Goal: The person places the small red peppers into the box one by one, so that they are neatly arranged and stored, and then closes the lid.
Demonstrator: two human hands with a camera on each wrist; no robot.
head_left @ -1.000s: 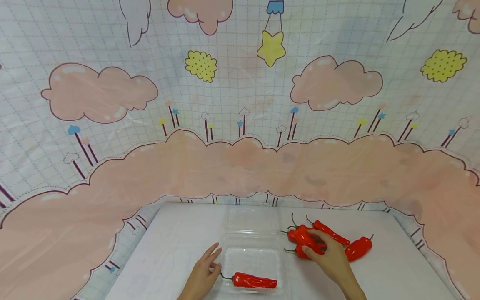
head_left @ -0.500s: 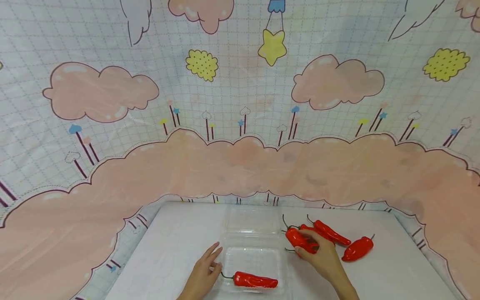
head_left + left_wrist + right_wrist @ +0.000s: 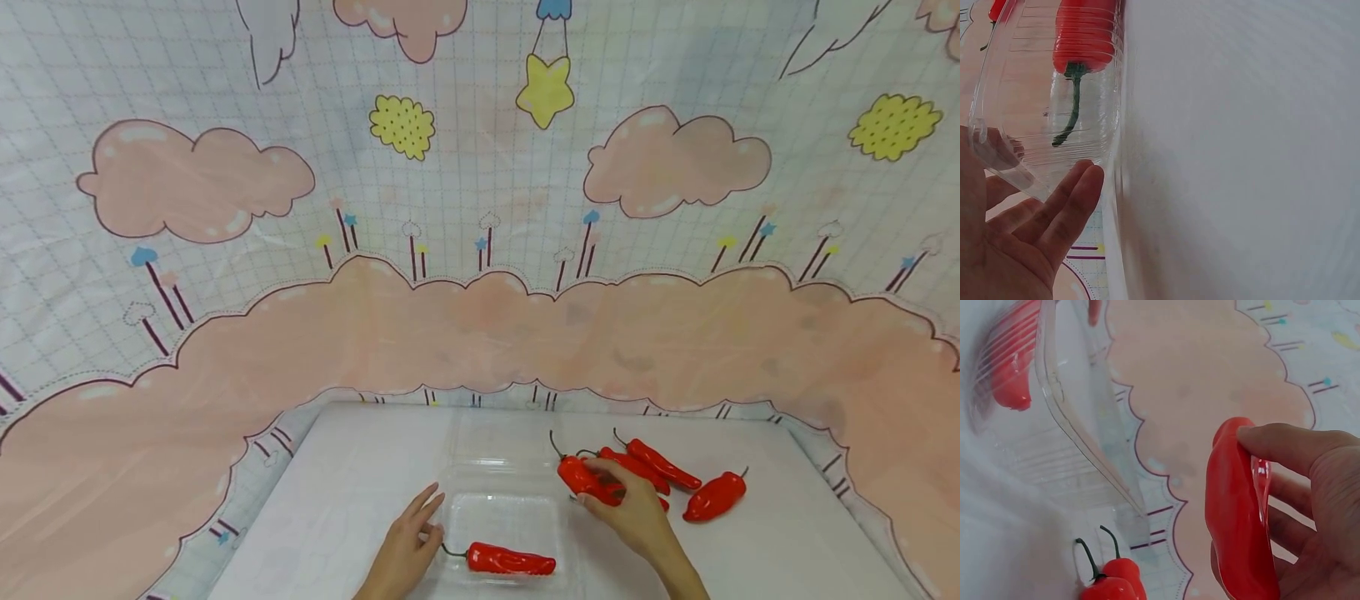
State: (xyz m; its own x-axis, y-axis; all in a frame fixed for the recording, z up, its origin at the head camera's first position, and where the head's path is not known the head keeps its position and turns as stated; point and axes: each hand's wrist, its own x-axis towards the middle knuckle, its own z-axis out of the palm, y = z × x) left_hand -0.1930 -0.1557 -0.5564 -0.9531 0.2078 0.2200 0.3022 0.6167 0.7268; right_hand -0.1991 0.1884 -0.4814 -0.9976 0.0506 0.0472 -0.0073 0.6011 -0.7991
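A clear plastic box (image 3: 502, 518) stands at the front of the table with its lid (image 3: 502, 442) folded open behind it. Inside lies one red chili pepper (image 3: 512, 560) with a dark green stem. My left hand (image 3: 405, 542) holds the box's left end; in the left wrist view the thumb shows through the plastic and other fingers (image 3: 1075, 203) lie against the outside wall. Right of the box, my right hand (image 3: 633, 510) grips another red chili pepper (image 3: 1235, 512) between thumb and fingers, its stem pointing up and left in the head view.
More red chili peppers lie on the right: one (image 3: 660, 465) at the back, one (image 3: 716, 497) farther right, and others partly hidden behind my right hand. The white table (image 3: 360, 450) ends at a cloud-patterned cloth (image 3: 480, 333).
My right hand has moved left toward the box, carrying the gripped chili pepper away from the pile. My left hand and the pepper in the box have stayed in place.
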